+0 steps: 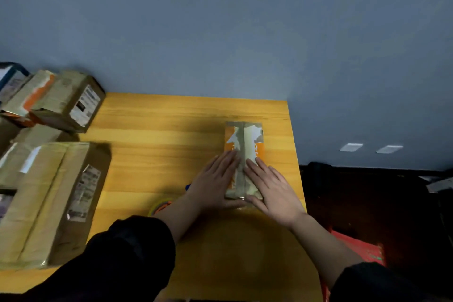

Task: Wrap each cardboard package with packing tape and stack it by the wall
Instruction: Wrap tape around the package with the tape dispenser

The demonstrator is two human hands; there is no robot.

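A narrow orange and white cardboard package (245, 140), with brown tape along its middle, lies lengthwise on the wooden table (159, 130) near the right edge. My left hand (215, 179) presses flat on the package's left side with straight fingers. My right hand (269, 184) presses flat on its right side, thumb down by the near end. A roll of tape (159, 206) lies on the table just left of my left forearm, partly hidden by it.
Taped cardboard boxes crowd the left: a large one (49, 203) at the near left, and smaller ones (66, 103) stacked at the far left by the blue-grey wall (220, 32). A red object (355, 245) sits below the table's right edge.
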